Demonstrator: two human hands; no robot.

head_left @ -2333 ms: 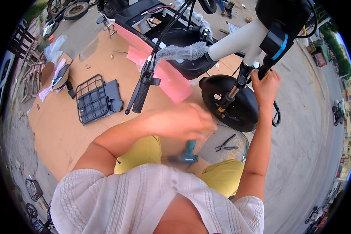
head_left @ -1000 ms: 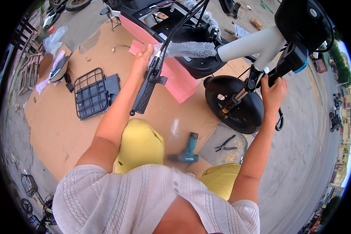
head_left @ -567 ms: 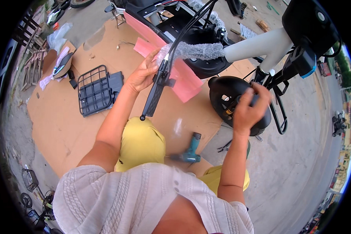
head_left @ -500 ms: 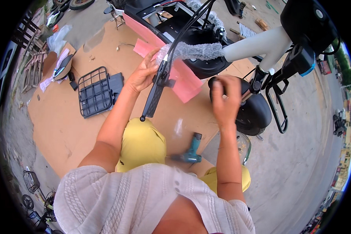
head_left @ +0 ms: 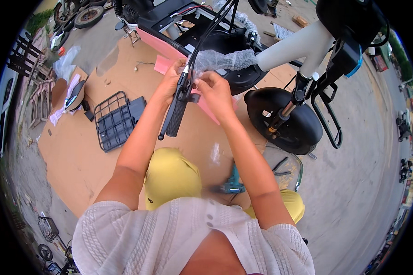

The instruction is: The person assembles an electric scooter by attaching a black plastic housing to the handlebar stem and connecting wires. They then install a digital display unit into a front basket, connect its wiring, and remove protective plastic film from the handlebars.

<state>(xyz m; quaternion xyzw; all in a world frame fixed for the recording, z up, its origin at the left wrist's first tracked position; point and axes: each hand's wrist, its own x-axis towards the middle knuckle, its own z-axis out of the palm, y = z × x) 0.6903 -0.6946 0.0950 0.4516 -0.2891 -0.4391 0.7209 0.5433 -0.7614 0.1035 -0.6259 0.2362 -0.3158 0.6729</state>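
Observation:
A scooter handlebar with a black rubber grip [head_left: 176, 118] and a brake lever [head_left: 166, 120] points down toward me. Clear bubble wrap [head_left: 231, 59] is wound around the bar beyond the grip, with cables running over it. My left hand [head_left: 170, 82] is on the left of the lever's base, its fingers closed on the wrap's near end and partly hidden behind the lever. From the right, my right hand [head_left: 214, 93] comes up to the same spot, thumb and forefinger pinched at the wrap's edge. Pink foam sheet [head_left: 206, 110] hangs behind the hands.
The grey scooter frame [head_left: 287, 48] and black front wheel [head_left: 284, 120] stand at the right. On the cardboard [head_left: 73, 160] lie a black wire rack [head_left: 112, 121] and a teal power drill [head_left: 234, 183]. Pliers [head_left: 282, 167] rest beside my right knee.
My right hand has swung left from near the front wheel to the bubble wrap, beside my left hand. My left hand stays at the lever's base. The view has shifted slightly.

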